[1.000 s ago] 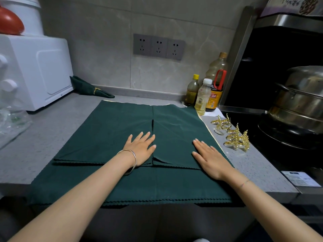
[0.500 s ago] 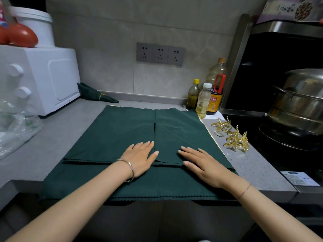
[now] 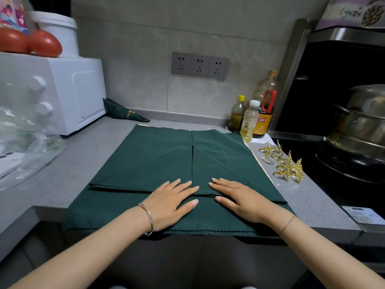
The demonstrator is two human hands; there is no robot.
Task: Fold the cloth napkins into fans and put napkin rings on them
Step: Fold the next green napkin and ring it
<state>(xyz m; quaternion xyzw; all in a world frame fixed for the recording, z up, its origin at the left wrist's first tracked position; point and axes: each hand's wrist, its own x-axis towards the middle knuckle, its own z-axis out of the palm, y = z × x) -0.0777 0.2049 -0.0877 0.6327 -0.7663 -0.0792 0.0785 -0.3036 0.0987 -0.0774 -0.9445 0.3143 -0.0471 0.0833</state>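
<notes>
Napkins (image 3: 166, 159) in dark green, spread flat over the grey counter (image 3: 87, 155), with the near hem reaching past the front lip. Stacked in layers: two upper pieces side by side, meeting along a seam down the middle, over a wider layer below.

Since a second ago: right hand (image 3: 239, 200) slid in from the right part of the cloth toward the seam, left hand (image 3: 170, 202) shifted only a little. Now set close together, one on each side of the seam, just at the scalloped near edge of the upper pieces. Reads as smoothing done and a start on the first pleat, probably by lifting that near edge. No pleat made yet in this cloth, so most of the folding remains.

Both palms down, flat on the fabric. Fingers (image 3: 185, 189) straight and slightly apart, angled inward, tips of the two hands near each other but not touching; thumbs spread over the lower layer. Nothing pinched or gripped. Left wrist with a bracelet (image 3: 149, 220).

Elsewhere: one finished napkin (image 3: 123, 113), already ringed, at the back beside the white oven (image 3: 79, 90); spare gold rings (image 3: 285, 165) on the counter just right of the cloth, apart from both hands.
</notes>
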